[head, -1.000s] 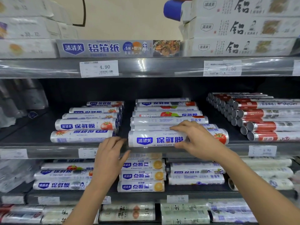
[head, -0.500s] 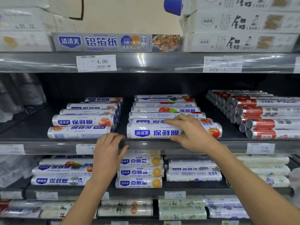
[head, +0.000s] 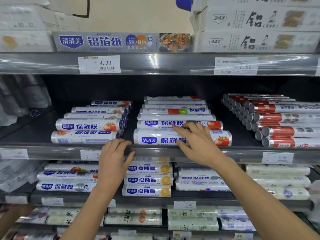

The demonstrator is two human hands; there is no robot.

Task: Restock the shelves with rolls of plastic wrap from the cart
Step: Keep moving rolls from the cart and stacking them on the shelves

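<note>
Both forearms were bare and rose from the lower edge of the view, angled toward each other. The left hand (head: 113,159) was held with its back to the camera, fingers close together and lightly bent at the tips, thumb splayed to the right. The right hand (head: 199,144) sat higher and further forward, palm down, fingers spread and nearly straight, pointing up and left, thumb extended leftward beneath them. The hands were near each other, not touching.
</note>
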